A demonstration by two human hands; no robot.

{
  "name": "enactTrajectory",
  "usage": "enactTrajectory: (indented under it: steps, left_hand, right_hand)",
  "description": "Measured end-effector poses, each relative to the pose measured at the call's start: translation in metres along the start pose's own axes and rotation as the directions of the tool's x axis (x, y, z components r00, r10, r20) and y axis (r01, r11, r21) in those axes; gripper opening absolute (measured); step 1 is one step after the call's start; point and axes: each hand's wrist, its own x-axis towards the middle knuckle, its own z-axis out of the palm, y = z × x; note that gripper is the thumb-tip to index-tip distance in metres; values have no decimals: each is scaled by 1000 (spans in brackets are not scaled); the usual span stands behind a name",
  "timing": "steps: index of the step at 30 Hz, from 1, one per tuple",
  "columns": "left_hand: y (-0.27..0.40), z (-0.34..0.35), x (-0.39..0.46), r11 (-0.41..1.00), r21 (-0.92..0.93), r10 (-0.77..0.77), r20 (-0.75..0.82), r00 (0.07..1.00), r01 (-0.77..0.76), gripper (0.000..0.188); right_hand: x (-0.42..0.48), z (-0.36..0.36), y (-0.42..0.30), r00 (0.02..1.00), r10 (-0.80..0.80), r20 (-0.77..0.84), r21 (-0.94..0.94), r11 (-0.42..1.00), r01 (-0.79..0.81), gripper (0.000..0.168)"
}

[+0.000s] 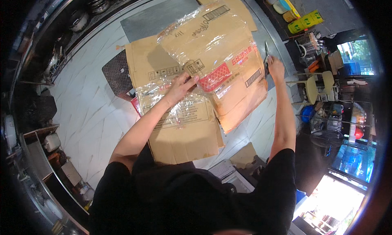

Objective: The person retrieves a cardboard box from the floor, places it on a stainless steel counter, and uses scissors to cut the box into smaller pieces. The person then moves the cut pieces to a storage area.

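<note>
Two flattened cardboard pieces lie before me, partly covered with shiny clear tape. The lower sheet reaches to my body. The upper sheet, with a red printed block and handwriting, overlaps it at an angle. My left hand pinches the near left corner of the upper sheet, its thumb on the edge; some fingers are hidden. Beyond the upper sheet's right edge, my right hand grips a bladed tool, a knife or scissors, with the metal tip pointing away from me.
Beneath the cardboard are a grey metal surface and a marble-patterned floor. Another cardboard piece lies at the far end. A dark counter at upper right bears bottles and a yellow roll. Chairs stand at right.
</note>
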Motion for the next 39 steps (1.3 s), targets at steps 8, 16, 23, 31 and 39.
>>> enactTrajectory:
  steps: [8, 16, 23, 31, 39]
  left_hand:
    - [-23, 39, 2, 360, 930, 385, -80, 919, -70, 40]
    - [-37, 58, -2, 109, 994, 563, -38, 825, -28, 44]
    - [-38, 58, 4, 105, 993, 622, -106, 776, 52, 45]
    - [21, 28, -38, 340, 875, 824, -100, 558, -346, 66]
    - [-37, -47, -136, 991, -128, -118, -600, 792, 51, 52]
  right_hand:
    - [-17, -66, -69, 910, -69, 409, 584, 786, -203, 58]
    - [-210, -124, -37, 910, 414, 0, 572, 747, -340, 47]
    - [-488, -241, 128, 401, 794, -457, 391, 584, -711, 52]
    - [-486, -252, 88, 444, 735, -512, 210, 609, -765, 42]
    - [-365, -294, 27, 739, 523, -424, 601, 774, -202, 41]
